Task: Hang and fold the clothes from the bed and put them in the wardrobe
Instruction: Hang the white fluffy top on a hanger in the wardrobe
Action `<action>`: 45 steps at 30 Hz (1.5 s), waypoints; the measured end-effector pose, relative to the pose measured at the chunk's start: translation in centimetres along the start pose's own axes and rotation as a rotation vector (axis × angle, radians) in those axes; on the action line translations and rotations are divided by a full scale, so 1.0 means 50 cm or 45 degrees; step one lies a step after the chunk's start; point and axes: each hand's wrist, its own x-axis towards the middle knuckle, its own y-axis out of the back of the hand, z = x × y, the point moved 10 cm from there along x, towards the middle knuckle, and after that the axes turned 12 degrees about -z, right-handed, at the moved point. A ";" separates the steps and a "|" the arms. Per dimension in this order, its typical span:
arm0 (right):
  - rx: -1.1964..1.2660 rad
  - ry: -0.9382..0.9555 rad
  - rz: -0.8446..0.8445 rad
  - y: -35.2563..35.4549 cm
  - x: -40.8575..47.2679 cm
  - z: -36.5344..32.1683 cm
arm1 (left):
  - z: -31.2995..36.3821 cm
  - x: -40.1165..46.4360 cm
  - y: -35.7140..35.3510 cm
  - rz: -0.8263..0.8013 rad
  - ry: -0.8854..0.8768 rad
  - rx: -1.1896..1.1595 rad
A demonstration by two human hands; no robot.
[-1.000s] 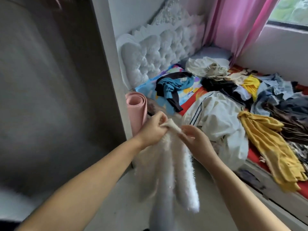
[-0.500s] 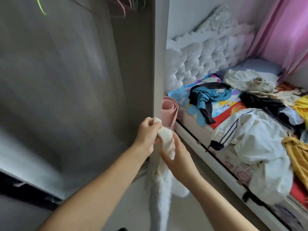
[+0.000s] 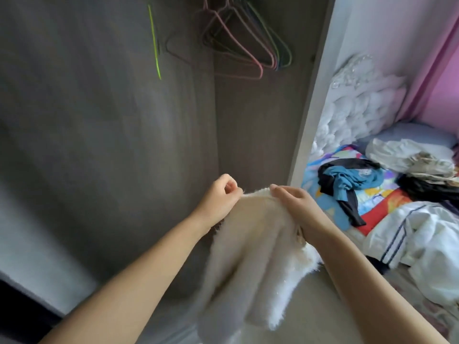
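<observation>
Both the left hand [image 3: 219, 194] and right hand [image 3: 295, 198] pinch the fluffy white garment [image 3: 250, 256] stretched before the open wardrobe [image 3: 248, 120], bare hangers [image 3: 248, 48] at twelve o'clock, clothes [image 3: 347, 180] heaped on the bed [image 3: 377, 194] at three o'clock: barely started.

Two bare forearms reach forward and upward from the bottom of the view, converging toward the centre. The left hand [image 3: 219, 194] is curled into a loose fist, fingertips pinching the top edge of a fluffy white garment [image 3: 250, 259] at its left end. The right hand [image 3: 295, 202] lies palm down, fingers extended leftward and thumb tucked beneath, gripping the same edge at its right end. The hands sit level, a short way apart, wrists slightly bent
</observation>
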 end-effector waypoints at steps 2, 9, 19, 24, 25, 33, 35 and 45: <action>-0.027 0.022 -0.123 -0.030 0.038 -0.026 | 0.015 0.008 -0.005 -0.194 -0.122 0.028; -0.414 0.162 -0.294 -0.091 0.153 -0.098 | 0.009 0.056 0.070 -0.317 -0.070 0.105; -0.909 0.436 -0.209 -0.135 0.288 -0.166 | -0.015 0.127 0.149 -0.393 0.213 0.658; -0.907 0.577 -0.349 -0.162 0.359 -0.219 | -0.125 0.110 0.293 -0.036 0.712 0.354; -0.923 0.526 -0.469 -0.170 0.378 -0.210 | -0.130 0.105 0.319 0.131 0.660 0.058; -0.821 -0.008 -1.132 -0.263 0.506 -0.075 | -0.161 0.104 0.369 0.721 0.406 -1.094; -0.828 -0.065 -1.142 -0.265 0.532 -0.091 | -0.150 0.101 0.380 0.740 0.464 -1.105; 0.090 0.312 -0.356 -0.254 0.655 -0.544 | -0.082 0.086 0.486 0.786 0.481 -0.959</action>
